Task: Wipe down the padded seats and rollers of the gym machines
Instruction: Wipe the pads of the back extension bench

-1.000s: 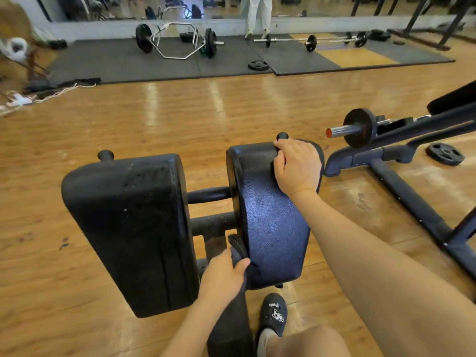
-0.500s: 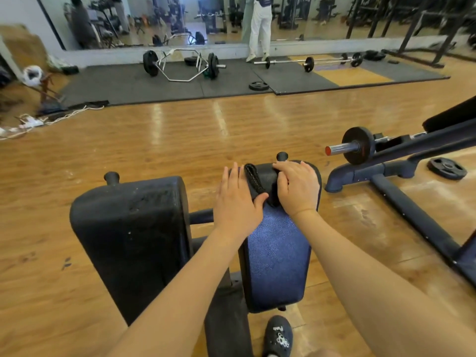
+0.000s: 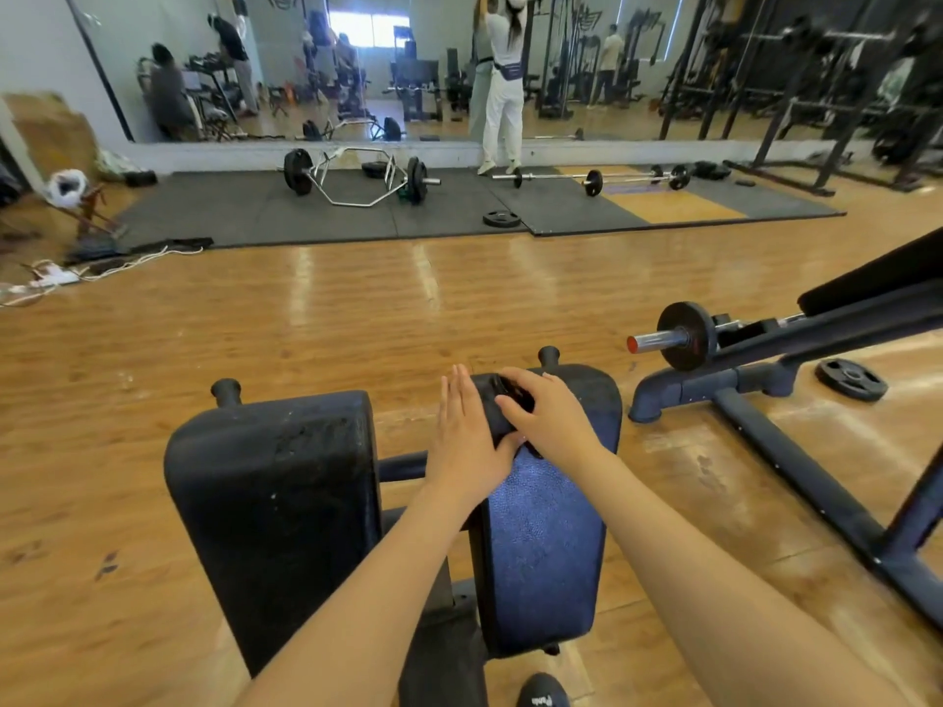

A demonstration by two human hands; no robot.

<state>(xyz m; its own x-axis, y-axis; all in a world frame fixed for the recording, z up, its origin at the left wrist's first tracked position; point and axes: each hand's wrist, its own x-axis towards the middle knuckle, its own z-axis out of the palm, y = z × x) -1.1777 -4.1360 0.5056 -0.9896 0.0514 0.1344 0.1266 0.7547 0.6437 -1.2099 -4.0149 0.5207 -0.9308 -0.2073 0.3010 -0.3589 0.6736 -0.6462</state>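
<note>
Two black padded cushions sit side by side on a machine frame: the left pad (image 3: 270,502) and the right pad (image 3: 541,553). A dark cloth (image 3: 494,400) is bunched on the right pad's top inner corner. My right hand (image 3: 553,418) lies over that corner with its fingers curled onto the cloth. My left hand (image 3: 464,441) rests flat against the pad's inner edge, fingers straight and together, thumb touching the cloth's lower end. Both forearms reach in from below.
A black bench frame (image 3: 796,466) with a plate-loaded bar (image 3: 681,341) stands close on the right, and a loose weight plate (image 3: 851,379) lies on the wood floor beside it. Barbells lie on dark mats (image 3: 255,211) by the mirror, where a person (image 3: 502,94) stands. My shoe (image 3: 543,693) is below the pad.
My left hand carried the cloth from the right pad's lower inner edge up to its top. My right hand slid inward onto the cloth. My view tilted up.
</note>
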